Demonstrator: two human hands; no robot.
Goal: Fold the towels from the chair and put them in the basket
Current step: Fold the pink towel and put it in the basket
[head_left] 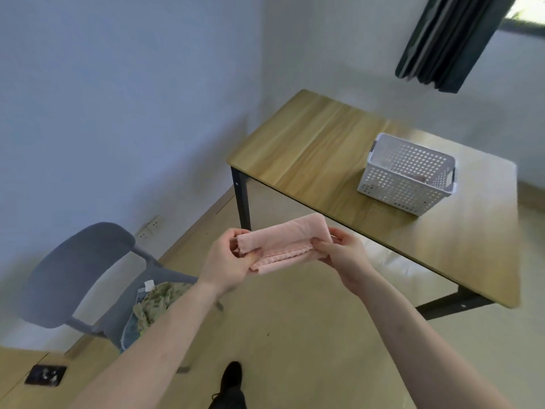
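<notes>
Left hand (227,261) and right hand (343,250) each pinch one end of one folded pink towel (283,245), held in the air at frame centre, off the bench (324,149). Lower left: one grey chair (73,276) carrying two further cloths, one green towel (156,302) over one blue towel (129,332). Right of centre: one white perforated basket (407,175) on the bench; something pinkish shows through its holes, contents indistinct.

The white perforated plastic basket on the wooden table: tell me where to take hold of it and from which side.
Grip the white perforated plastic basket by the cut-out handles in its two short end walls, one hand on each, coming from above with fingers hooked under the rim. It stands upright on the wooden table, open top up, and its long walls offer only small holes.
</notes>
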